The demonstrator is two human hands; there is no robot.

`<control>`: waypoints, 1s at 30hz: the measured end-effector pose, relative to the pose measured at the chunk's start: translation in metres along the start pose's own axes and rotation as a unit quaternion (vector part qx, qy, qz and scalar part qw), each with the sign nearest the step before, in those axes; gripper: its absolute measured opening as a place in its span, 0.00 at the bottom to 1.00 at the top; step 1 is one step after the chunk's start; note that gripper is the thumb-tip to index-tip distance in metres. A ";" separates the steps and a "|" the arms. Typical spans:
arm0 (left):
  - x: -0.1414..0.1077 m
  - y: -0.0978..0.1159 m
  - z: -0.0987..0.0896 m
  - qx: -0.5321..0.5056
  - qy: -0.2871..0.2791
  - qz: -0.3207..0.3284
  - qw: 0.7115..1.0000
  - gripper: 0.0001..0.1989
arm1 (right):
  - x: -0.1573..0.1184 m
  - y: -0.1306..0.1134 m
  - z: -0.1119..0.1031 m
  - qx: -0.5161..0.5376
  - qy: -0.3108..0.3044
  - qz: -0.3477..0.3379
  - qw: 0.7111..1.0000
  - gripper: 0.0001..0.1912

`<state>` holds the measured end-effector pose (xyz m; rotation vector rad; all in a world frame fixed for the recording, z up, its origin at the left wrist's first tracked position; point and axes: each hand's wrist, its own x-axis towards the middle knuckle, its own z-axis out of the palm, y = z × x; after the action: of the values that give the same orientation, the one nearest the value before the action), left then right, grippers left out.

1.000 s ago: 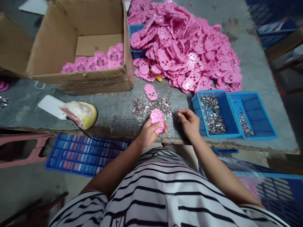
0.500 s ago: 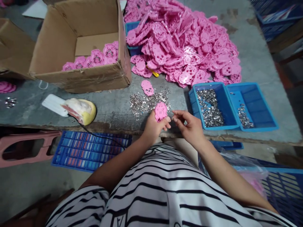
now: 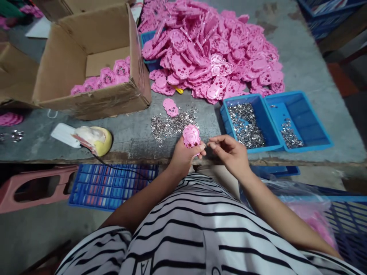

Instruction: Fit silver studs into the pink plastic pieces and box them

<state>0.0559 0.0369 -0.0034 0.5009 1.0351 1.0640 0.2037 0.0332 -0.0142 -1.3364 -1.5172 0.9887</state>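
My left hand [image 3: 183, 155] grips a pink plastic part [image 3: 191, 136] with small holes near its lower end, over the table's front edge. Just to the right, my right hand [image 3: 231, 152] has thumb and forefinger pinched on a tiny piece, too small to name, close to the pink part. Behind my hands lies a spread of small metal pieces [image 3: 168, 125]. Another pink part rests at the back of that spread, its holes facing up [image 3: 171, 107]. Two blue bins to the right hold more such metal pieces [image 3: 246, 126].
A big heap of pink parts [image 3: 215, 57] covers the back of the table. At left stands an open cardboard box [image 3: 94, 101] with pink parts inside. A yellow-and-white object with a cable [image 3: 99, 139] lies before it. Beneath the table edge are a blue crate [image 3: 106, 187] and a pink stool [image 3: 40, 187].
The pink part in my left hand now tilts so its lower holes show more. My right fingertips have come lower, nearer to it. The whole view has shifted slightly.
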 end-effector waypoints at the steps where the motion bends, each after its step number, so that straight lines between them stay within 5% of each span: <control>1: 0.000 -0.001 0.000 0.006 0.002 0.005 1.000 0.21 | 0.000 0.000 0.000 0.027 -0.010 0.033 0.999 0.08; 7: 0.000 -0.003 0.003 0.045 0.036 0.038 0.998 0.20 | 0.003 -0.003 0.003 0.084 -0.060 0.084 0.991 0.16; 16: -0.004 0.003 -0.005 -0.004 -0.067 -0.055 0.996 0.25 | 0.008 -0.011 -0.009 -0.096 -0.092 -0.152 0.979 0.10; 22: -0.001 -0.001 -0.006 -0.051 -0.063 -0.040 0.996 0.25 | 0.013 -0.015 -0.005 0.020 -0.017 -0.038 0.999 0.10; 30: -0.004 -0.008 -0.008 -0.083 -0.067 0.004 0.994 0.20 | 0.006 -0.009 0.018 0.151 0.023 0.089 0.984 0.11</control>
<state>0.0517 0.0292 -0.0115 0.4351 0.8184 1.0983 0.1836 0.0378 -0.0105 -1.2808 -1.1710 1.2374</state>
